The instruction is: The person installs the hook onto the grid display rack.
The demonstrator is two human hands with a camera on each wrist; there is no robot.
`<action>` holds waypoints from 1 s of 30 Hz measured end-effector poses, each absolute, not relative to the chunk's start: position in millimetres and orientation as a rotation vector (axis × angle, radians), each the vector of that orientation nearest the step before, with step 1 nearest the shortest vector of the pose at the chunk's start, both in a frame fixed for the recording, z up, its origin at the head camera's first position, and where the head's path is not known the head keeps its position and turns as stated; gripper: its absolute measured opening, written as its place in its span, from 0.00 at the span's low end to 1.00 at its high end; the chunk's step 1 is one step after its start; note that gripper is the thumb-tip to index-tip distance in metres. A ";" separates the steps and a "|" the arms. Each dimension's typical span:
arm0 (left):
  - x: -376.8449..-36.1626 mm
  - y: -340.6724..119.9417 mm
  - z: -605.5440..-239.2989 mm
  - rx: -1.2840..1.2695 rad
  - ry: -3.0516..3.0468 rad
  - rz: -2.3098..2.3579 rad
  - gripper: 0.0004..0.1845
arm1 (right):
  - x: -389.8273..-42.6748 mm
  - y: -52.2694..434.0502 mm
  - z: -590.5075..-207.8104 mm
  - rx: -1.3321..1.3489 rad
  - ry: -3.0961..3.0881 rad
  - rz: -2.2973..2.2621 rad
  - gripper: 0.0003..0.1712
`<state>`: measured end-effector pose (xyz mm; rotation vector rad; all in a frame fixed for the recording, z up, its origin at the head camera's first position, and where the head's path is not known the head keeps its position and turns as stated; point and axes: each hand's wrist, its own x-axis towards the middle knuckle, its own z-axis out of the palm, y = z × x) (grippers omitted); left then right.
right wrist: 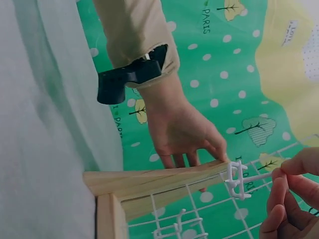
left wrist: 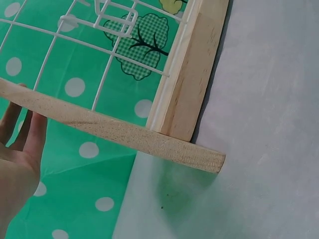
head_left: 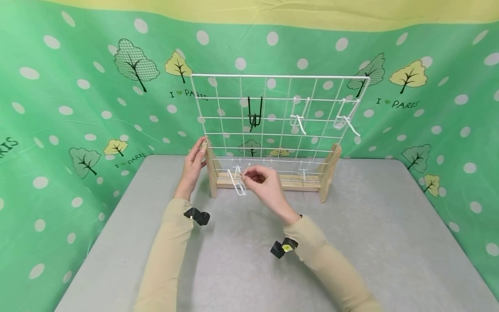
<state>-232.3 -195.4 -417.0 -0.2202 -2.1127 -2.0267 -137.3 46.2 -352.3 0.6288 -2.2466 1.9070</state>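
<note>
A white wire grid panel point(head_left: 278, 117) stands upright in a wooden base point(head_left: 273, 182) on the grey table point(head_left: 249, 260). My left hand point(head_left: 193, 162) holds the top of the base's left wooden upright point(head_left: 211, 169), with its fingers point(left wrist: 27, 134) behind the wood. In front of the grid's bottom row, my right hand point(head_left: 262, 182) pinches a white plastic hook point(head_left: 238, 181); the hook point(right wrist: 238, 180) shows again beside the fingertips point(right wrist: 281, 186). A black hook point(head_left: 254, 115) and two white hooks point(head_left: 299, 119) hang on the grid higher up.
More white hooks point(head_left: 304, 170) hang on the grid's bottom row. Green polka-dot cloth point(head_left: 78, 108) walls the table at the back and both sides. The base's right upright point(head_left: 329, 171) stands on the table.
</note>
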 end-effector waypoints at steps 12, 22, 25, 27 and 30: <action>-232.4 -195.4 -417.9 -0.219 -2.119 -2.026 0.24 | -161.8 42.5 -350.6 0.714 -2.175 1.796 0.03; -233.3 -195.8 -417.8 -0.214 -2.125 -2.027 0.23 | -171.0 39.6 -330.2 0.740 -2.105 1.775 0.03; -233.2 -196.5 -417.2 -0.210 -2.130 -2.039 0.24 | -172.5 38.1 -325.2 0.743 -2.095 1.771 0.03; -232.7 -196.9 -416.5 -0.211 -2.134 -2.042 0.24 | -173.0 36.9 -322.1 0.748 -2.096 1.760 0.03; -229.6 -195.5 -411.9 -0.205 -2.147 -2.041 0.24 | -173.6 33.9 -318.4 0.757 -2.110 1.746 0.03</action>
